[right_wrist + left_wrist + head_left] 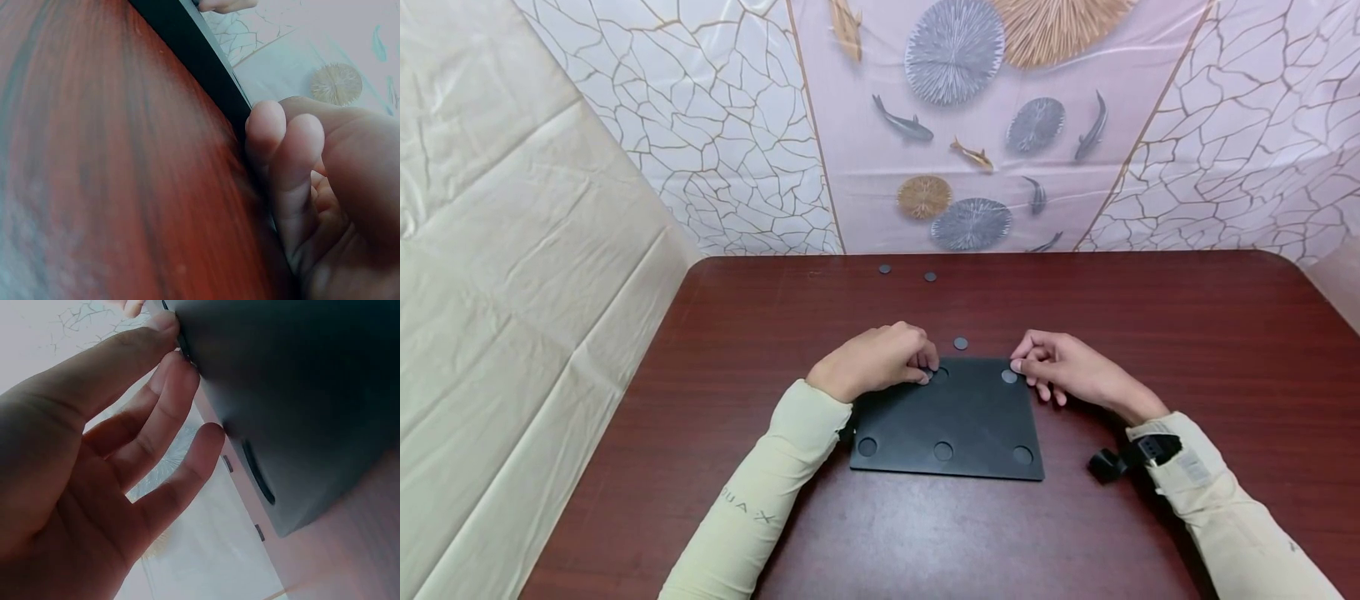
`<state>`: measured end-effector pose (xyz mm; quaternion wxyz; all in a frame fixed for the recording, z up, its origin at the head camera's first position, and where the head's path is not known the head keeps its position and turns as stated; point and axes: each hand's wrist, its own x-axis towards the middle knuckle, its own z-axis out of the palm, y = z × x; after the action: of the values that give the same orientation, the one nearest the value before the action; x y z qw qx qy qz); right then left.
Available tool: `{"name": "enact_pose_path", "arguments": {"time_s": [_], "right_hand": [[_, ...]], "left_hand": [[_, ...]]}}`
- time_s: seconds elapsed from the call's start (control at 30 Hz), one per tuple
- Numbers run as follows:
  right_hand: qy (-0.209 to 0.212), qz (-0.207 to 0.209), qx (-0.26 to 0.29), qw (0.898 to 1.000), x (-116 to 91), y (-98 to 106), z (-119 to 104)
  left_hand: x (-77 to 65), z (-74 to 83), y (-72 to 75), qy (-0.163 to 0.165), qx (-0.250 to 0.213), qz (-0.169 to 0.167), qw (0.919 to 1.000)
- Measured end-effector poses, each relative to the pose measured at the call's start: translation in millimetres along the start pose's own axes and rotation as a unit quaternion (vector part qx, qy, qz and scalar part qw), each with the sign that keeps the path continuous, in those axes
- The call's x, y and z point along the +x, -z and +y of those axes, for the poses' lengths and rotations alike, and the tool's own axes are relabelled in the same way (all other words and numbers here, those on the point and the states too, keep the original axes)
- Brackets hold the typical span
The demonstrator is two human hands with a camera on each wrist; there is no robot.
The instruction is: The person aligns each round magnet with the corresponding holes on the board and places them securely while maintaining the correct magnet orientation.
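Five small grey discs are visible: three (961,343) on the wooden table (760,317) beyond your one black board (955,412), one pinched in your left hand (880,357) at the far-middle recess (943,373), one at the board's far-right corner, your right hand's (1070,367) fingertips against it (gripping or merely touching, I cannot tell). Probably light, stiff, slippery; hold them by opposite rims. Three near recesses (943,451) lie bare.

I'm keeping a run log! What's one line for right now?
left hand: pinches disc by far middle recess; right hand: at far right disc; board: three near recesses unfilled; beyond board: three loose discs
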<state>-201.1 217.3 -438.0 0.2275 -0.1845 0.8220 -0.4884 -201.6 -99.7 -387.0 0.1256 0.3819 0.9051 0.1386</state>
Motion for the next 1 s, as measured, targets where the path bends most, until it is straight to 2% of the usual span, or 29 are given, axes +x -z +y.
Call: {"name": "enact_pose_path", "arguments": {"time_s": [0.2, 0.47, 0.8, 1.0], "right_hand": [[0.001, 0.001, 0.000, 1.000, 0, 0, 0], [0.000, 0.002, 0.000, 1.000, 0, 0, 0], [-0.004, 0.003, -0.005, 1.000, 0, 1, -3], [-0.006, -0.001, -0.002, 1.000, -1, 1, -3]], "left_hand": [[1.9, 2.5, -1.6, -0.010, -0.018, -0.005, 0.9998], [4.2, 5.0, -3.8, -0.036, 0.002, 0.017, 0.9992], [6.7, 18.8, -6.3, -0.039, 0.035, 0.040, 0.9978], [8.2, 18.6, -7.4, -0.029, 0.033, 0.038, 0.9983]]}}
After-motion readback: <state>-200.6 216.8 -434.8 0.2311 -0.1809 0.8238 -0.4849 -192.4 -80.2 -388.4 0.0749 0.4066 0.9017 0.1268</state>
